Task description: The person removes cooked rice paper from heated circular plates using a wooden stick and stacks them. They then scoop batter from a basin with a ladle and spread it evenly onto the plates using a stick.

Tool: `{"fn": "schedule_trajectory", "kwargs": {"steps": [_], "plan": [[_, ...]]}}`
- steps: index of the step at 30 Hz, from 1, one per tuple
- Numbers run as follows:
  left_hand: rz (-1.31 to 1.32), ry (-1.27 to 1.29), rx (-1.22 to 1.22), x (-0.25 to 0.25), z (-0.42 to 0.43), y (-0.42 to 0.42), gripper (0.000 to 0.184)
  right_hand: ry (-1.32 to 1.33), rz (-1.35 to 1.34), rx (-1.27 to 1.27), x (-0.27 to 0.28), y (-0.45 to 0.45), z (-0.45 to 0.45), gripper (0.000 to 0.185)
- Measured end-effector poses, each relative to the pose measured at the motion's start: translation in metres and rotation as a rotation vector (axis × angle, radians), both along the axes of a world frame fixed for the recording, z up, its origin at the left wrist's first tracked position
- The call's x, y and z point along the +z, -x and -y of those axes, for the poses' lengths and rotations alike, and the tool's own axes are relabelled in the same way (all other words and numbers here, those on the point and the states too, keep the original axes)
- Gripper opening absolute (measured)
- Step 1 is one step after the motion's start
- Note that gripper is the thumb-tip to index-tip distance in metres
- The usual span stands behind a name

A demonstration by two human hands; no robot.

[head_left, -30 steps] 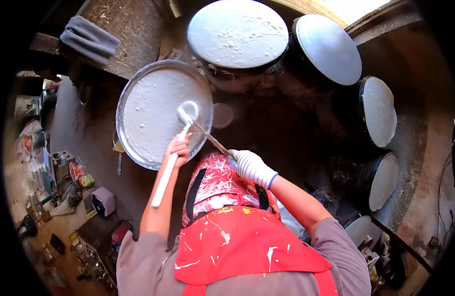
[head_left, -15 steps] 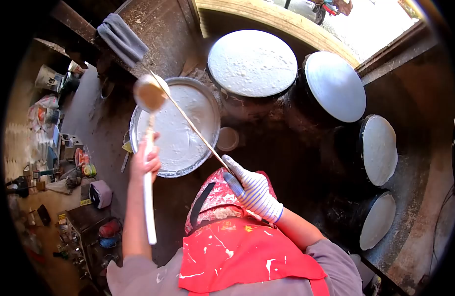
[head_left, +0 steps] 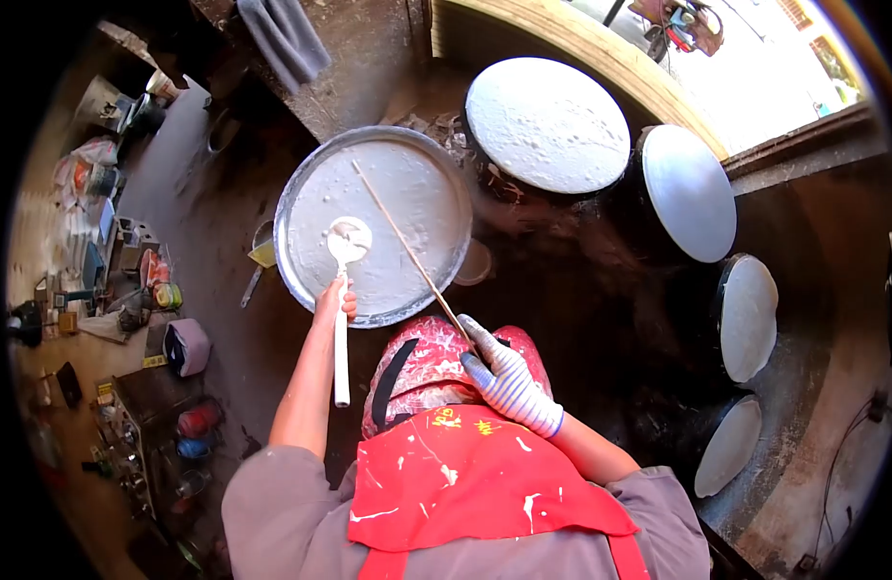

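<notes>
My bare left hand (head_left: 336, 300) is closed around the pale handle of a ladle (head_left: 342, 340). The ladle's bowl rests at the surface of white batter-like liquid (head_left: 407, 184) in a wide round basin (head_left: 284, 253), some liquid pooled inside it. In a striped, blue-fingered glove, my right hand (head_left: 514, 382) grips one end of a thin wooden stick (head_left: 404, 242). The stick slants up and left over the basin. Its far tip lies above the liquid; whether it touches cannot be told.
Round dark-sided griddles curve around the right, including a bumpy white-topped griddle (head_left: 547, 126) and a smoother griddle (head_left: 690, 193). A grey towel (head_left: 282, 43) hangs at upper left. A yellow scoop (head_left: 262, 253) lies left of the basin; a small round lid (head_left: 473, 263) sits at its right.
My left hand has brought the ladle down from over the basin's far left edge into the liquid. The stick stays in my right hand. The whole view has shifted slightly.
</notes>
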State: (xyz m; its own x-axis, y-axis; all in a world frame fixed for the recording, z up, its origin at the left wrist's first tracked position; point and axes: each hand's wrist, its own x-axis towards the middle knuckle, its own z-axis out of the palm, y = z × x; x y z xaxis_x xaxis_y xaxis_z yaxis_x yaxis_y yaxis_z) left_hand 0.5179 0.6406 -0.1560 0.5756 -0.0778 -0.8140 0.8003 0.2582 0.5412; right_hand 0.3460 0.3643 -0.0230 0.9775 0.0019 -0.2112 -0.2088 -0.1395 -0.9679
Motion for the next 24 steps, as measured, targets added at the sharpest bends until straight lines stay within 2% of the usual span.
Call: {"fn": "schedule_trajectory", "kwargs": {"steps": [1,4,5,6,8,9,11,13,15,19,20,22,24], "plan": [[-0.057,0.136,0.008,0.005,-0.007,0.003,0.034,0.015,-0.012,0.051,0.011,0.0,0.002,0.047],[0.195,0.243,-0.035,0.075,-0.01,0.054,0.031,-0.027,-0.142,0.05,0.015,0.015,0.01,0.047],[0.192,0.223,-0.005,0.068,-0.012,0.059,0.031,-0.076,-0.122,-0.02,0.017,0.016,0.007,0.046],[0.189,0.225,-0.001,0.053,-0.01,0.056,0.031,-0.158,-0.242,-0.007,0.02,0.017,0.008,0.044],[-0.006,0.064,0.099,0.026,-0.003,0.049,0.033,0.033,-0.287,0.098,0.024,0.015,0.015,0.043],[-0.051,0.138,0.123,0.022,-0.002,0.05,0.033,0.031,-0.287,0.094,0.021,0.016,0.018,0.043],[-0.015,0.239,0.113,0.033,0.009,0.067,0.032,0.008,-0.142,0.041,0.016,0.024,0.029,0.044],[0.032,0.388,0.114,0.048,0.029,0.074,0.031,-0.004,-0.132,-0.008,0.012,0.031,0.041,0.045],[0.035,0.396,0.055,0.06,0.056,0.073,0.032,0.004,-0.001,-0.078,0.002,0.039,0.06,0.047],[0.052,0.361,-0.134,0.083,0.136,0.078,0.034,0.065,0.036,-0.113,0.01,0.064,0.131,0.05],[0.061,0.304,-0.218,0.093,0.162,0.078,0.034,0.299,0.106,-0.094,0.013,0.067,0.155,0.052],[0.072,0.269,-0.342,0.111,0.224,0.08,0.033,0.619,-0.03,0.033,0.04,0.073,0.206,0.048],[0.152,0.253,-0.547,0.121,0.288,0.079,0.033,0.855,0.059,-0.02,0.04,0.082,0.244,0.04]]}}
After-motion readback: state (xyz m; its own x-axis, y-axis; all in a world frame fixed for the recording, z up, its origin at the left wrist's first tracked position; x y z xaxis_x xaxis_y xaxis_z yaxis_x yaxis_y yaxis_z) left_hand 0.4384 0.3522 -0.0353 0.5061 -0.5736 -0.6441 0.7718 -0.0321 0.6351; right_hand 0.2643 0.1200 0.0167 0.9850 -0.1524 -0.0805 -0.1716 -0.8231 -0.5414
